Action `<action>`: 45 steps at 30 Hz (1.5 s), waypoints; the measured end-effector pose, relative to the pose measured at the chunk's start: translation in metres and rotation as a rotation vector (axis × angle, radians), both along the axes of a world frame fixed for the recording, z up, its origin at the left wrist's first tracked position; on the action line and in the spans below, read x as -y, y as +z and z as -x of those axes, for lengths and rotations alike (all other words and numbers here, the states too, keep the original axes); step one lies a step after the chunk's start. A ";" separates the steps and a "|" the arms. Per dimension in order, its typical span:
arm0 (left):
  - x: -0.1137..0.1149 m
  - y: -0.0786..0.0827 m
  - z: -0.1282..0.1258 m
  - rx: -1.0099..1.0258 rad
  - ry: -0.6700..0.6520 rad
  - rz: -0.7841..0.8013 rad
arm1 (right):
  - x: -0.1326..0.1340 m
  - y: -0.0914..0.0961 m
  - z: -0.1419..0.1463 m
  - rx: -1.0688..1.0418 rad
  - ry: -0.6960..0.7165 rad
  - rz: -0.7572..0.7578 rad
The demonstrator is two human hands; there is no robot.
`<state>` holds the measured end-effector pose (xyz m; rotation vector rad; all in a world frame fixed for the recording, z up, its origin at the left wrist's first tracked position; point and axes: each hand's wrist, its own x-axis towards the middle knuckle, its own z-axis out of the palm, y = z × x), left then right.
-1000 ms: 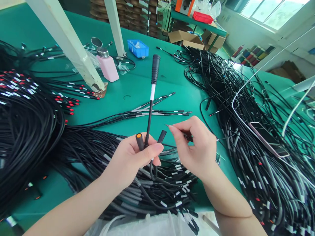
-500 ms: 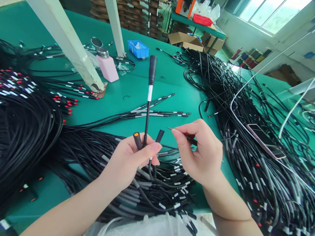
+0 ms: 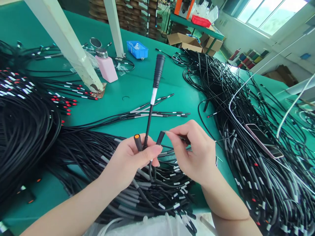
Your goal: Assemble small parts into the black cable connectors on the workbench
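My left hand (image 3: 140,152) is closed around a black cable (image 3: 149,123) with several branches. One branch stands up, ending in a thick ribbed connector (image 3: 158,70) above a white label (image 3: 153,96). A short connector with an orange face (image 3: 137,142) and a plain black connector (image 3: 160,137) also stick out of this grip. My right hand (image 3: 193,150) pinches a slim dark pointed tool (image 3: 185,140), mostly hidden by the fingers. Its tip is at the open end of the plain black connector; whether it goes inside, I cannot tell.
Black cables with white labels (image 3: 179,190) lie under my hands. Bundles with red tips (image 3: 67,108) are on the left; a large cable pile (image 3: 236,137) with a phone (image 3: 264,141) is on the right. A pink bottle (image 3: 107,68), blue bin (image 3: 137,49) and white posts (image 3: 66,46) stand behind.
My right hand has moved left, bringing the pointed tool's tip to the plain black connector. The upright ribbed connector has tilted to the right in my left hand.
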<state>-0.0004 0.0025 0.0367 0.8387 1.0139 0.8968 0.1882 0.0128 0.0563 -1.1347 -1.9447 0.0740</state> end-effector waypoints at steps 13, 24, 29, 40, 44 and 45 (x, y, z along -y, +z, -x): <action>-0.001 0.007 -0.003 -0.017 0.046 0.023 | 0.001 0.003 -0.007 -0.263 0.171 0.152; -0.001 0.008 -0.003 -0.027 0.052 0.034 | -0.004 0.005 -0.005 -0.238 0.213 0.237; -0.002 0.008 -0.002 0.002 0.073 0.049 | -0.004 0.003 -0.004 -0.336 0.245 0.318; -0.006 0.009 -0.003 0.108 0.041 0.083 | 0.003 0.003 0.004 -0.282 0.215 0.219; -0.004 0.010 -0.003 0.080 0.047 0.083 | 0.005 0.002 0.004 -0.169 0.205 0.178; -0.004 0.010 -0.003 0.067 0.048 0.080 | 0.005 0.001 0.004 -0.144 0.188 0.140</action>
